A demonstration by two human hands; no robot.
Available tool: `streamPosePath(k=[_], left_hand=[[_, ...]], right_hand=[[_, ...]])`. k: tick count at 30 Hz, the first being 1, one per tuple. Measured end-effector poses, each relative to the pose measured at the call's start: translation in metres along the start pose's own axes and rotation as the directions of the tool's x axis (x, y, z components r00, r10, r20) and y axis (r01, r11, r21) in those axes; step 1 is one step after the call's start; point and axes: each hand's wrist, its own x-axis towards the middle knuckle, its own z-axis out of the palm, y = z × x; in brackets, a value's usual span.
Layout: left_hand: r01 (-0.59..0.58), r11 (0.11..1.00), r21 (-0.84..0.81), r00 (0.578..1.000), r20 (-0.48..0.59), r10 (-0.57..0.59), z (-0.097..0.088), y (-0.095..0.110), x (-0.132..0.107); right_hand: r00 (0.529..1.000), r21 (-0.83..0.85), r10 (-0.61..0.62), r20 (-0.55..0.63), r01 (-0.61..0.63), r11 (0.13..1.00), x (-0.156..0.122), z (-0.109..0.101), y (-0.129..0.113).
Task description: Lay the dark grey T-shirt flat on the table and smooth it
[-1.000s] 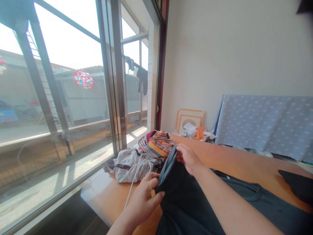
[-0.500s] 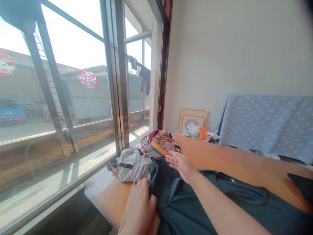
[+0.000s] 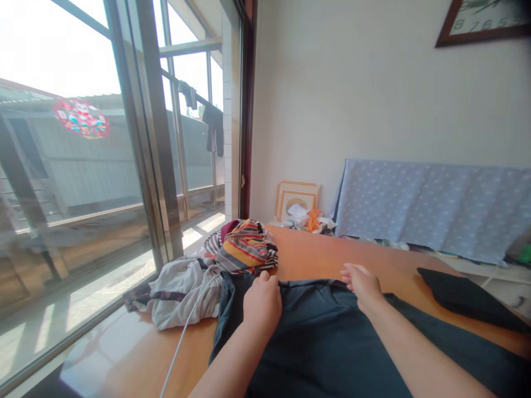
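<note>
A dark T-shirt (image 3: 315, 331) lies spread over the wooden table in front of me. My left hand (image 3: 262, 303) is closed at its far left edge, with the fingertips hidden behind the knuckles and the cloth. Farther right, my right hand (image 3: 363, 286) is over the shirt's far edge, fingers loosely stretched toward the left and nothing visible in them. Just beyond my left hand sits a bundle of striped clothes (image 3: 244, 246), and to its left a crumpled grey garment (image 3: 182, 293) with a white cord (image 3: 182, 334) running across it.
The wooden table (image 3: 298, 249) meets a large window (image 3: 95, 182) on the left. A folded black cloth (image 3: 464, 298) lies at the right. Behind stand a polka-dot cover (image 3: 415, 204), wooden frames (image 3: 296, 193) and crumpled papers (image 3: 314, 220). A clock (image 3: 489, 19) hangs on the wall.
The view has turned right. My left hand has moved from the shirt's left side to its far edge; my right hand has shifted right, away from the striped bundle. The shirt lies flatter.
</note>
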Motion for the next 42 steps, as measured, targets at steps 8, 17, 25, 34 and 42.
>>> streamPosePath(k=[8,17,25,34,42], left_hand=[[-0.049,0.997,0.064,0.975,0.22,0.033,0.041,0.035,0.048],[-0.07,0.99,0.123,0.982,0.183,0.047,0.06,0.031,0.058],[-0.156,0.981,0.115,0.979,0.151,0.138,0.063,0.027,0.058],[-0.07,0.996,0.056,0.986,0.152,0.061,0.056,0.008,0.058],[0.035,0.996,0.087,0.988,0.148,-0.048,0.047,0.01,0.069]], right_hand=[[0.997,-0.335,-0.074,-0.016,0.064,0.94,0.035,-0.062,0.022],[0.947,-0.502,-0.001,0.322,0.172,0.848,0.019,-0.009,0.032],[0.923,-0.387,0.172,0.344,-0.028,0.921,0.013,0.03,0.028],[0.91,-0.181,0.202,0.363,-0.144,0.973,0.024,0.019,0.027],[0.944,-0.264,0.076,0.322,0.012,0.964,0.025,0.02,0.024]])
